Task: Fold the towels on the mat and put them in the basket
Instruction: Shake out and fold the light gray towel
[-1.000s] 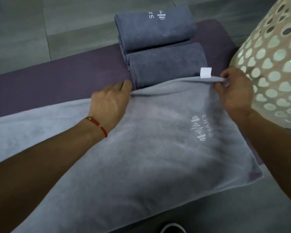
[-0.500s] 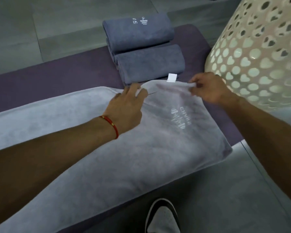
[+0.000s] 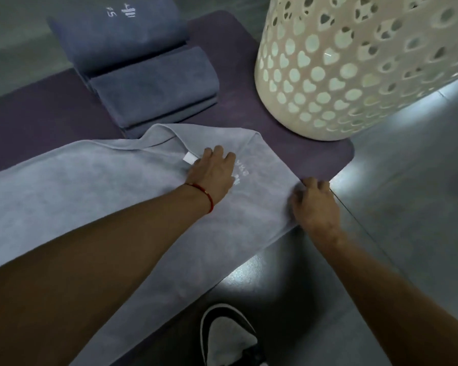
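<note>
Pale grey microfibre towel (image 3: pixel 95 186) spread on purple mat (image 3: pixel 249 43), long axis running left | left hand (image 3: pixel 213 171) flat on folded-over end, fingers relaxed | right hand (image 3: pixel 312 204) pinching near corner (nearer white heart-cutout basket (image 3: pixel 354 70))

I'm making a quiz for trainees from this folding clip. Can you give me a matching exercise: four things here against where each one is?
Things:
1. left hand
2. right hand
3. dark folded towels
4. basket

Places:
A. standing at the mat's far right end
B. stacked beyond the light towel
C. beside the white tag
D. at the light towel's right edge

Pairs: 1-C, 2-D, 3-B, 4-A
</note>
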The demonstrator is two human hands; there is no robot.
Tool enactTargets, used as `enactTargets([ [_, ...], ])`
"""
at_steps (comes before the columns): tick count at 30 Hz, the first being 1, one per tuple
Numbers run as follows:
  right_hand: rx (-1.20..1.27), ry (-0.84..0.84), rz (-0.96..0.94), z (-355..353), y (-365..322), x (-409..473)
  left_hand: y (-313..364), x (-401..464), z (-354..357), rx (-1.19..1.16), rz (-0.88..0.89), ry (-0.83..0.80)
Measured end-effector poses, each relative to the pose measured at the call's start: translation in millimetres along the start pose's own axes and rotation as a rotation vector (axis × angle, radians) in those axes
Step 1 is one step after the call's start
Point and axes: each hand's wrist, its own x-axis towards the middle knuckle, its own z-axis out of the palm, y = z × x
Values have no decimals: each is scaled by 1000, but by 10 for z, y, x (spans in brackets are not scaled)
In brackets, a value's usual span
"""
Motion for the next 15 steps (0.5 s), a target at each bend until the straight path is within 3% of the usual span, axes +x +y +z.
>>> enactTargets([
  [3, 264, 100, 12, 78, 51, -48, 13, 138, 93, 110, -5, 7],
  [12, 416, 196, -277, -274, -341, -615, -370, -400, -595, -104, 112, 185],
  [15, 403, 115, -432, -412, -636, -949, -718, -941, -1014, -132, -32, 267],
])
